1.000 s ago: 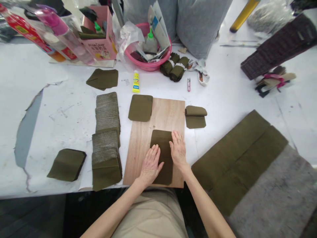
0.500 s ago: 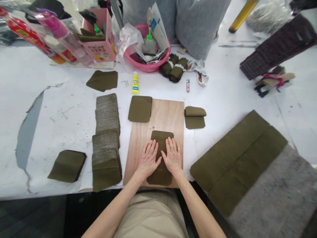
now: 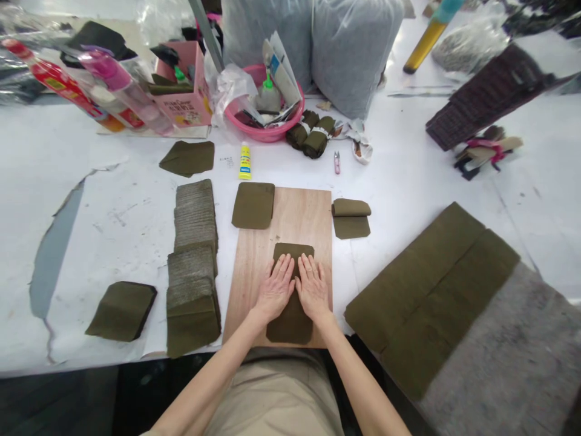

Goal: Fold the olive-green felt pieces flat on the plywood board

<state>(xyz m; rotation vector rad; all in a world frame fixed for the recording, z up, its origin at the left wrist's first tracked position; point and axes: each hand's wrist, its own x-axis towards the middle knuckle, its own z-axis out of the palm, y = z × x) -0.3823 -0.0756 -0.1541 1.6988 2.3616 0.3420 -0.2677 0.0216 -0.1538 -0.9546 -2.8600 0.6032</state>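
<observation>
An olive-green fabric piece (image 3: 290, 327) with clipped corners lies lengthwise on a wooden board (image 3: 302, 212). Flat on its left side rests my left hand (image 3: 276, 286), fingers stretched forward. My right hand (image 3: 313, 286) lies flat on its right side, and the two thumbs nearly meet in the middle. Under my palms part of the fabric is hidden. A squarish olive piece (image 3: 253, 206) overlaps the board's far left corner. Just off the board's right edge is a folded olive piece (image 3: 351, 218).
Left of the board runs an overlapping row of olive pieces (image 3: 193, 260), with another stack (image 3: 122, 310) beyond. Large olive panels (image 3: 436, 290) lie at right. Farther back are a yellow glue tube (image 3: 245, 162), pink thread snips (image 3: 336, 163), a pink basket (image 3: 267, 132) and several bottles (image 3: 122, 79).
My left hand has slid slightly inward over the fabric, closer to my right hand. The whole view has shifted a little; the other pieces stay in place.
</observation>
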